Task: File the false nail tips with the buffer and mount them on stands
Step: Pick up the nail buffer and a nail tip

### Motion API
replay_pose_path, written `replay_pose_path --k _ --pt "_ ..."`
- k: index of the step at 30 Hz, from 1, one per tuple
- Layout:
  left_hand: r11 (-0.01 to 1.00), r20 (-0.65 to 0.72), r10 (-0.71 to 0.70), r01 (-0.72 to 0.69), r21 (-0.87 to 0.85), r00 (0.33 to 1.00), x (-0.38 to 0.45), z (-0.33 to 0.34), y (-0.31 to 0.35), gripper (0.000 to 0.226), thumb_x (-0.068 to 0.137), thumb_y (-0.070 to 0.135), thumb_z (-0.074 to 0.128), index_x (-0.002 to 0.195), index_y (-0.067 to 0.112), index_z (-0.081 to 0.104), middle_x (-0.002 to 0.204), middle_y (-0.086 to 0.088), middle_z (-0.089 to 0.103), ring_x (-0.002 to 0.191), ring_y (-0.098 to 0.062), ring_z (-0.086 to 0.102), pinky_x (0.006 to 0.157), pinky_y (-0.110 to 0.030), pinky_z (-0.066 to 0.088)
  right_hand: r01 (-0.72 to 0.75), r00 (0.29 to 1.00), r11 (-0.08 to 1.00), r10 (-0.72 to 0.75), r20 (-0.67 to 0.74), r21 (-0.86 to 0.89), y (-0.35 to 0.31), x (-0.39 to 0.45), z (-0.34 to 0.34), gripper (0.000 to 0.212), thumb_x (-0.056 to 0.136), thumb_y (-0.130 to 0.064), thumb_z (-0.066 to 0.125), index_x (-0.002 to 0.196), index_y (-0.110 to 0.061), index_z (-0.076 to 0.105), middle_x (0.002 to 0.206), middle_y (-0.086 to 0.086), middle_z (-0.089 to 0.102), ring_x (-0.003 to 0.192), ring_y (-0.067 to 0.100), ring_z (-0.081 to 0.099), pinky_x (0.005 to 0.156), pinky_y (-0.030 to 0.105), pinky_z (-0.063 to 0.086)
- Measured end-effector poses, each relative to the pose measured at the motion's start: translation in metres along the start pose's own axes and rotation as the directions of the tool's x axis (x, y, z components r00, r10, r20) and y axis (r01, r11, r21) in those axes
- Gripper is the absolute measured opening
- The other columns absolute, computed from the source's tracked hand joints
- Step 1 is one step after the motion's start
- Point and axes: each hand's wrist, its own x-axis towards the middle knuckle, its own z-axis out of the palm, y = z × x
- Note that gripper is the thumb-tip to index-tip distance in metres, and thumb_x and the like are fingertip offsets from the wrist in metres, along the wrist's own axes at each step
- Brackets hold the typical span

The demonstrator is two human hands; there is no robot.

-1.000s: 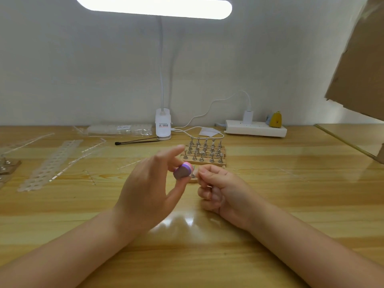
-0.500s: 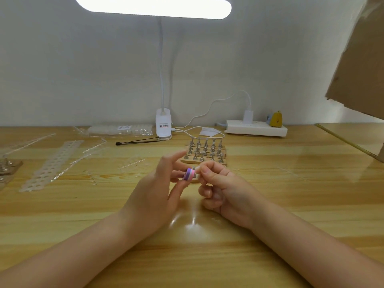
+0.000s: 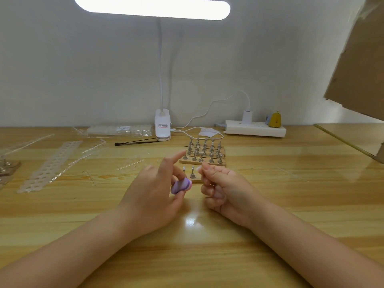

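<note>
My left hand [image 3: 154,192] holds a small purple buffer block [image 3: 181,185] between thumb and fingers, with the index finger stretched out toward the stands. My right hand [image 3: 224,189] pinches a clear false nail tip [image 3: 198,168] at its fingertips, a short gap to the right of the buffer. Between the two hands, two metal stands [image 3: 192,173] rise from a wooden strip. Behind them a wooden base [image 3: 202,153] carries several rows of metal stands; whether tips sit on them is too small to tell.
Strips of clear nail tips [image 3: 52,166] lie at the left, and a bag of tips [image 3: 120,130] sits by the wall. A black brush [image 3: 136,142], a lamp base [image 3: 162,127], a white power strip [image 3: 255,128] and a cardboard box [image 3: 359,65] stand behind.
The buffer touched the nail tip half a second ago. My left hand has since dropped down and left with the buffer, leaving a gap. My right hand has stayed almost still.
</note>
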Motion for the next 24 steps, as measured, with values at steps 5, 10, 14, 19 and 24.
replay_pose_path --k 5,10,14,19,24 --pt "0.999 0.009 -0.035 0.035 0.000 0.999 -0.003 0.000 0.004 0.088 0.074 0.030 0.080 0.145 0.018 0.030 0.108 0.014 0.067 0.101 -0.011 0.063 0.091 -0.034 0.044 -0.015 0.999 0.999 0.016 0.029 -0.041 -0.001 0.001 0.000 0.018 0.079 -0.029 0.066 0.074 -0.012 0.065 0.059 -0.001 0.042 0.046 0.007 0.037 0.035 0.015 0.026" --pt "0.967 -0.180 -0.071 0.024 -0.253 0.981 0.000 -0.005 0.015 0.073 0.074 0.041 0.076 0.136 0.025 0.041 0.108 0.017 0.068 0.108 -0.003 0.062 0.096 -0.028 0.044 -0.013 0.997 0.982 0.027 0.071 -0.189 0.000 -0.001 0.002 0.021 0.077 -0.032 0.068 0.074 -0.011 0.067 0.060 0.000 0.043 0.047 0.007 0.038 0.036 0.016 0.028" --pt "0.932 -0.188 -0.154 0.080 -0.353 0.970 0.000 -0.001 0.017 0.061 0.075 0.033 0.075 0.128 0.036 0.045 0.095 0.019 0.071 0.101 0.002 0.064 0.096 -0.020 0.044 -0.028 0.996 0.970 0.047 0.073 -0.242 -0.001 -0.002 0.001 0.025 0.077 -0.032 0.068 0.079 -0.008 0.065 0.060 0.000 0.044 0.048 0.008 0.039 0.036 0.016 0.029" --pt "0.917 -0.177 -0.255 0.180 -0.355 0.950 0.001 0.000 0.006 0.062 0.069 0.040 0.075 0.125 0.033 0.048 0.093 0.022 0.068 0.093 0.008 0.062 0.084 0.000 0.036 0.012 0.997 0.954 -0.034 -0.068 -0.299 -0.002 -0.003 0.006 0.033 0.074 -0.044 0.070 0.078 -0.012 0.061 0.057 -0.002 0.046 0.046 0.008 0.039 0.039 0.018 0.030" --pt "0.890 -0.090 -0.391 0.352 -0.290 0.916 0.001 0.005 -0.017 0.061 0.078 0.024 0.076 0.130 0.025 0.044 0.093 0.017 0.065 0.096 0.005 0.060 0.081 -0.006 0.040 0.079 0.807 0.275 -0.582 -0.100 -0.958 -0.017 -0.003 -0.020 0.024 0.084 -0.039 0.063 0.079 -0.017 0.058 0.067 -0.010 0.051 0.061 0.007 0.046 0.055 0.025 0.038"
